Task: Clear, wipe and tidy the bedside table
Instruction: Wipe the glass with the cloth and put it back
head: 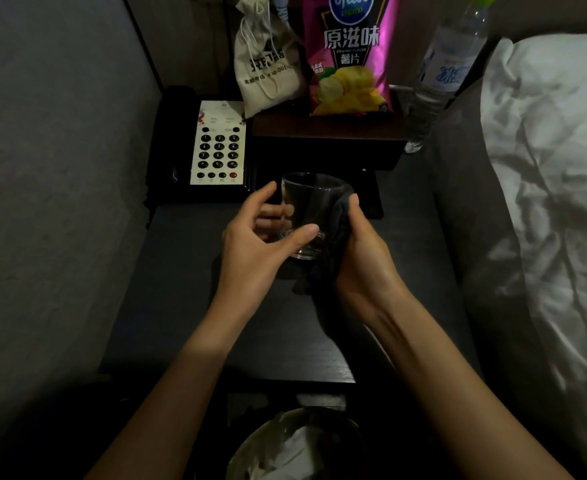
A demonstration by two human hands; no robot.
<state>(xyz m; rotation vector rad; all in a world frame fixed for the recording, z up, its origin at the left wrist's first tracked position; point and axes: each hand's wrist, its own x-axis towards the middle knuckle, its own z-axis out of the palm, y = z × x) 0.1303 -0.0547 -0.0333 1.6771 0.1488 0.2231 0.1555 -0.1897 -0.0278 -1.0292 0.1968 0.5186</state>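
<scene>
**One glass, one cloth, two hands over the bedside table**

Counted: one clear glass, one dark cloth, one telephone, one drawstring pouch, one pink crisp bag, one water bottle and one bin.

The glass sits at the centre of the view, held above the dark bedside table, its mouth tilted away from the person. The left hand comes in from 7 o'clock with the palm turned inward; its thumb lies across the near side of the glass low down and its fingers curl round the far side, seen through the wall, so it grips the glass. The right hand comes in from 5 o'clock and is closed on the cloth, pressing it against the right side of the glass, with the thumb pointing up along the fold. A tail of cloth hangs below the glass.

The telephone lies at 11 o'clock from the glass, its pale keypad facing up. At 12 o'clock the pouch and the crisp bag stand side by side on a dark box. The bottle stands at 1 o'clock at the table's right edge. White bedding fills 3 o'clock. The bin, lined with something pale, shows at 6 o'clock below the table's front edge.
</scene>
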